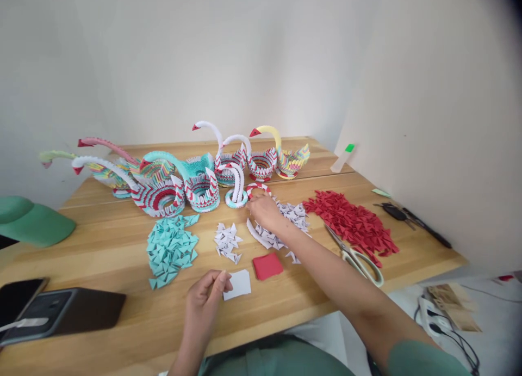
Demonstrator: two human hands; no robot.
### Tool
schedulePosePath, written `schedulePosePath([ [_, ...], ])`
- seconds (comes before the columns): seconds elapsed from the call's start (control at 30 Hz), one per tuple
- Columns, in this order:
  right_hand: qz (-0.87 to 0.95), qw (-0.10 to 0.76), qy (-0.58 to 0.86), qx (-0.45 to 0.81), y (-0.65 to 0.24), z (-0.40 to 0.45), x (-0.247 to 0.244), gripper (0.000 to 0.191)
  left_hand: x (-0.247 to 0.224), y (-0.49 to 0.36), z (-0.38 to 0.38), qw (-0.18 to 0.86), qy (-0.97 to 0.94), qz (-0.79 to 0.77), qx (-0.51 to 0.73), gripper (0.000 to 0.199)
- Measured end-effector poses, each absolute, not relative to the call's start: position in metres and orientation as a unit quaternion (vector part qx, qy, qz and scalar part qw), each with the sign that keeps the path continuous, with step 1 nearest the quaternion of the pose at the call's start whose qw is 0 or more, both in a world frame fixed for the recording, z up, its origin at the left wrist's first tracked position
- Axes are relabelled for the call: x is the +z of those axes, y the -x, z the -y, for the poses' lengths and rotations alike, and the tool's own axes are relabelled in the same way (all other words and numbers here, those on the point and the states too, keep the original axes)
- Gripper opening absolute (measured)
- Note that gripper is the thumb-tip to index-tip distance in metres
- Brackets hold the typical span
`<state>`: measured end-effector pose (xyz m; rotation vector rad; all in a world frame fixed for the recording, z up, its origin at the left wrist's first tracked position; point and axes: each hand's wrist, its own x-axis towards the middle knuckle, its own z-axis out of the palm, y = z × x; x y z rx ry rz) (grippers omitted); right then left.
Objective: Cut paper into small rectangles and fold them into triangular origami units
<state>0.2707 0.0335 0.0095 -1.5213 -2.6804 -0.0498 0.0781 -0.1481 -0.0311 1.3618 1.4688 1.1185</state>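
My left hand is closed in a pinch, thumb against fingers, beside a stack of white paper slips at the near side of the table. Whatever sits in that pinch is too small to make out. Farther off, my right hand reaches over a pile of folded white paper pieces, fingers curled downward. Its fingertips are by a red-and-white paper ring and a blue-and-white ring with a white swan neck; what they hold is hidden. A curved white paper strip lies under the right wrist.
Finished paper swans line the back. Teal pieces, a small white pile, red paper slips, red pieces and scissors lie around. A dark box and green object stand left; keys right.
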Motion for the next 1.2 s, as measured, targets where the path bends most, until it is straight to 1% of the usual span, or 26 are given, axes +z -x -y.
schedulePosePath([
  [0.1, 0.876, 0.061, 0.478, 0.004, -0.276, -0.035, 0.011, 0.019, -0.031, -0.078, 0.148, 0.410, -0.540, -0.583, 0.448, 0.043],
  [0.2, 0.879, 0.110, 0.464, 0.032, -0.289, -0.032, 0.015, 0.015, -0.030, -0.077, 0.148, 0.412, -0.542, -0.578, 0.451, 0.042],
  [0.33, 0.852, 0.201, 0.477, 0.072, -0.326, -0.013, 0.025, 0.024, -0.029, -0.079, 0.150, 0.412, -0.521, -0.587, 0.463, 0.040],
  [0.5, 0.779, 0.309, 0.532, 0.119, -0.374, 0.020, 0.025, 0.020, -0.026, -0.083, 0.152, 0.413, -0.515, -0.592, 0.463, 0.039],
  [0.63, 0.711, 0.380, 0.578, 0.125, -0.388, 0.042, 0.018, 0.021, -0.026, -0.083, 0.151, 0.408, -0.515, -0.601, 0.455, 0.041],
  [0.8, 0.671, 0.434, 0.592, 0.104, -0.388, 0.053, 0.024, 0.019, -0.029, -0.079, 0.150, 0.385, -0.533, -0.610, 0.442, 0.044],
  [0.87, 0.679, 0.440, 0.580, 0.098, -0.385, 0.051, 0.027, 0.019, -0.030, -0.077, 0.150, 0.379, -0.537, -0.609, 0.444, 0.045],
  [0.93, 0.700, 0.426, 0.564, 0.099, -0.383, 0.047, 0.027, 0.021, -0.031, -0.077, 0.149, 0.381, -0.534, -0.610, 0.445, 0.046],
  [1.07, 0.757, 0.364, 0.533, 0.103, -0.381, 0.038, 0.018, 0.024, -0.034, -0.076, 0.148, 0.387, -0.529, -0.609, 0.446, 0.047],
  [1.2, 0.811, 0.291, 0.500, 0.085, -0.371, 0.020, 0.013, 0.018, -0.035, -0.076, 0.149, 0.396, -0.530, -0.604, 0.444, 0.045],
])
